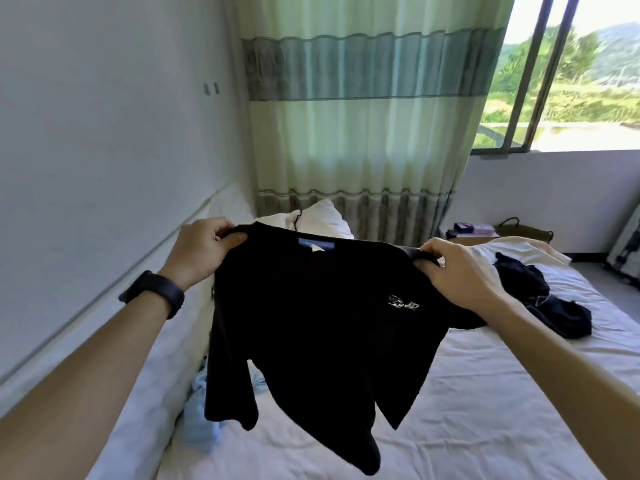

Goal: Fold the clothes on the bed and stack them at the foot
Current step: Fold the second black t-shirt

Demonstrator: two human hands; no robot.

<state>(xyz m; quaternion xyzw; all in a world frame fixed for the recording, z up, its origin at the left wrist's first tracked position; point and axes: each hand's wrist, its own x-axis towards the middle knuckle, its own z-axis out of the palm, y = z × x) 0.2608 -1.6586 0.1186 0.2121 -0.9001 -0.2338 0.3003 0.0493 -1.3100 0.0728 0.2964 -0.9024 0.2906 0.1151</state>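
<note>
both hands (pixel 202 245) pinch black shirt (pixel 311 323), seemingly above bed (pixel 485 393).

Right of the black shirt (pixel 311 323) the bed (pixel 467 410) lay bare, with a dark clothes heap (pixel 540 299) farther right. Left of the shirt, a pale blue garment (pixel 204 420) and the wall (pixel 86 168) narrowed the passage.

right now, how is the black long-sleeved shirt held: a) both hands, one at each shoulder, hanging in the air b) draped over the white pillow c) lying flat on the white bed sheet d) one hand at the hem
A: the left-hand grip and the right-hand grip each pinch a shoulder of the black long-sleeved shirt, which hangs above the white bed sheet.
</note>
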